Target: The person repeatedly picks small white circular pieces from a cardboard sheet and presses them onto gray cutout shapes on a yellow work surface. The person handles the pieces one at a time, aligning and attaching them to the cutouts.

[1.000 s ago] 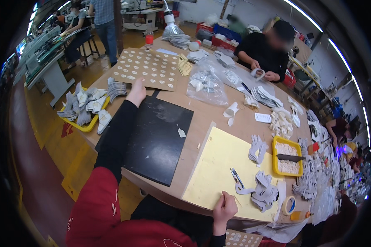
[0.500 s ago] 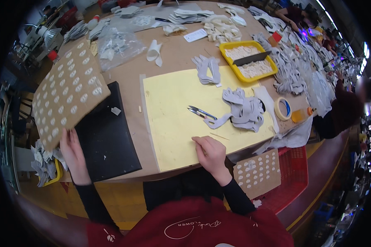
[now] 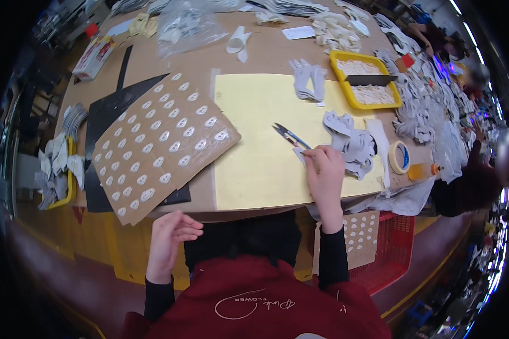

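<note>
A brown cardboard sheet (image 3: 164,138) with rows of small white oval pieces lies tilted over a black board (image 3: 119,101), its right corner overlapping the yellow sheet (image 3: 249,175). My left hand (image 3: 172,240) is off the table's front edge, apart from the cardboard, its fingers stretched and holding nothing. Over the yellow sheet, my right hand (image 3: 327,172) has thumb and fingers pinched; what is between them, if anything, is hidden. Just beyond its fingertips lie thread snips (image 3: 291,135). Beside it is a pile of grey fabric pieces (image 3: 353,147).
A yellow tray (image 3: 367,104) of small pale pieces with a dark divider stands at the right, near a tape roll (image 3: 399,157) and an orange bottle (image 3: 423,171). Below the edge, a red crate (image 3: 398,243) holds another dotted cardboard (image 3: 363,240). Co-workers are at far right.
The dotted cardboard has swung right and down onto the black board, and my left hand has let go of it. My right hand has moved to where a thin stick lay; the stick no longer shows.
</note>
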{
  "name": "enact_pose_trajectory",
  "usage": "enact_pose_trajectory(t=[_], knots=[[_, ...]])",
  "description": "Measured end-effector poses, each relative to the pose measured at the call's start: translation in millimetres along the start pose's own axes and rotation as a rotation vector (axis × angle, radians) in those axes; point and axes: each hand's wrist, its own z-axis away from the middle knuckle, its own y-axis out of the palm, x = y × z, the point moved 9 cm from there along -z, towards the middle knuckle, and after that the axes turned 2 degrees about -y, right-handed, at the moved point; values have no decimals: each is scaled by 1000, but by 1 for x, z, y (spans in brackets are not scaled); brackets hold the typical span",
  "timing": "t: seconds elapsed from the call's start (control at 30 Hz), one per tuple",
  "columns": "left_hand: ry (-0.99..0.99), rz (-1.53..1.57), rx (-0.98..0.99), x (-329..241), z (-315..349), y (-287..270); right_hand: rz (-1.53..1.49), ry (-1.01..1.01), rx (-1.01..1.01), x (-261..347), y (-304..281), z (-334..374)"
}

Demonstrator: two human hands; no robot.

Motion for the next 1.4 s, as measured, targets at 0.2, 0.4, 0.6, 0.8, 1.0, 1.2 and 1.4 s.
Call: enact_pose_trajectory(t=[0.2, 0.4, 0.6, 0.8, 1.0, 1.2, 1.4], knots=[[245, -282, 88, -25, -1, 47, -110, -11, 73, -3, -8, 1], [657, -889, 231, -38, -17, 139, -95, 9, 88, -9, -7, 4], [1239, -1304, 382, 22, -27, 241, -213, 59, -31, -12, -30, -4], [1173, -1379, 376, 33, -40, 246, -41, -104, 54, -4, -22, -1], [1135, -1345, 312, 22, -43, 237, 5, -70, 51, -19, -7, 9], [1297, -1275, 210, 6, -42, 249, -332, 179, -303, -41, -47, 19], [1096, -1369, 280, 17, -71, 253, -931, 338, -662, -46, -92, 15]])
